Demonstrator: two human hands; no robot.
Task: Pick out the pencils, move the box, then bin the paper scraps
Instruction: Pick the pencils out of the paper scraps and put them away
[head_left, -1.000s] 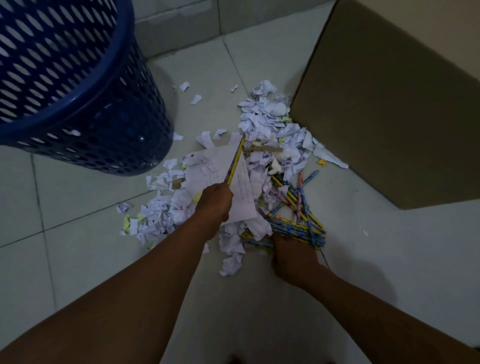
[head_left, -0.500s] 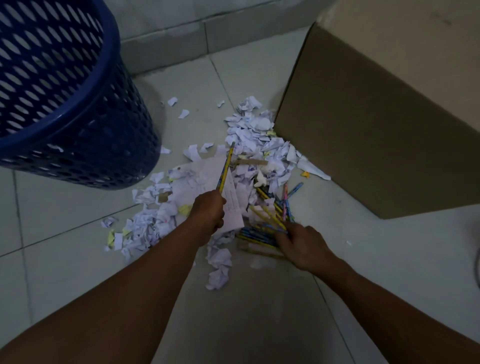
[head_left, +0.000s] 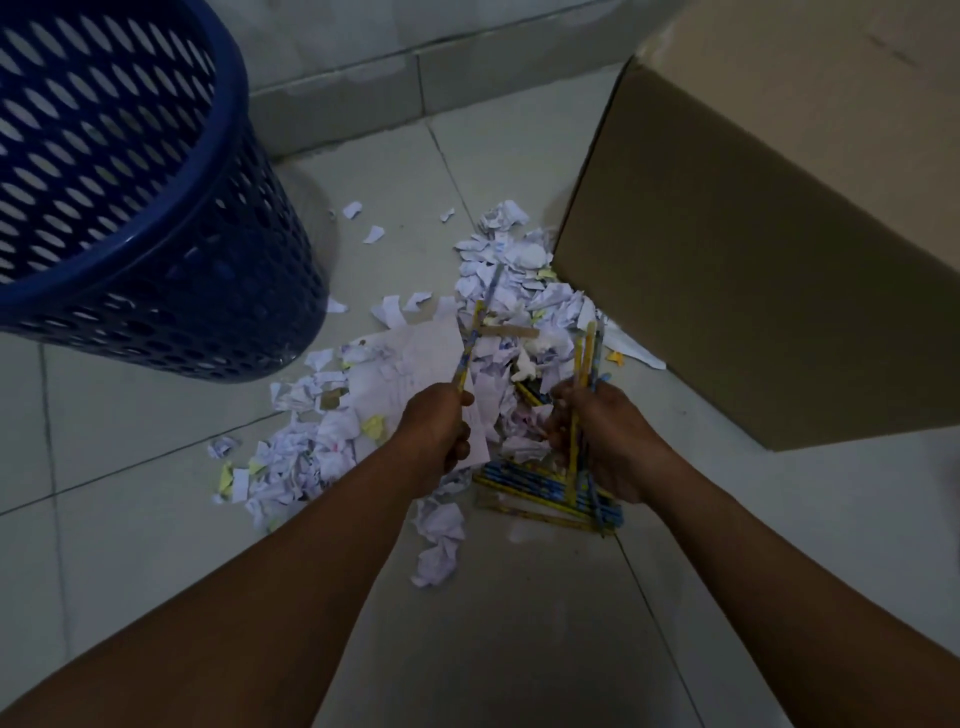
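A heap of white and yellow paper scraps (head_left: 322, 441) covers the floor tiles ahead of me. My left hand (head_left: 436, 426) grips a yellow-and-blue pencil (head_left: 470, 345) that points up and away over the heap. My right hand (head_left: 597, 436) grips a few pencils (head_left: 587, 353) upright, their tips sticking up above the fist. More yellow and blue pencils (head_left: 530, 486) lie in a flat bundle on the floor just below and between my hands. A big brown cardboard box (head_left: 753, 249) stands to the right, touching the scraps.
A dark blue perforated plastic bin (head_left: 156, 270) stands at the left, a little beyond the heap. A larger sheet of paper (head_left: 415, 358) lies on the scraps. A tiled wall base runs behind. Bare floor tiles lie toward me.
My right hand has lifted off the floor bundle, now holding a few pencils upright. My left hand keeps its pencil, raised slightly. The view shifted, bringing the wall base into sight.
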